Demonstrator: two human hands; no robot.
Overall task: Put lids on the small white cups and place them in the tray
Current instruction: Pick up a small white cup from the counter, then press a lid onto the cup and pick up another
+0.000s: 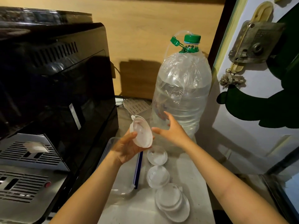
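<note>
Pale, worn bench (191,172) in a narrow space, dimly lit, under a tan wall. Black appliance (53,81) with vent slots along the left, above a grey slotted panel (27,175) with a small red button. White door (252,110) with green shapes and a rusted metal lock plate (254,42) on the right. Large clear water bottle (182,94) with green cap, wrapped in thin plastic film, upright at the back of the bench. Slotted white piece (137,106) lying just left of the bottle's base.

Clear tray (123,189) with a blue clip along its right edge, on the bench beside the appliance; contents not discernible, partly hidden by the left forearm. Two small white cups (157,155) and (158,177) in a row just right of the tray, the nearer one apparently lidded, the farther one uncertain. Stack of loose lids (171,201) nearest the camera, overlapping, touching the nearer cup.

Left hand (127,149) raised above the tray, fingers curled and clamped on a tabbed lid (143,132), tilted on edge, thumb on its left rim. Right hand (171,130) open, fingers spread apart, holding nothing, fingertips just beside the lid's right rim; contact cannot be told. Back of right hand close to the bottle's lower wall.
</note>
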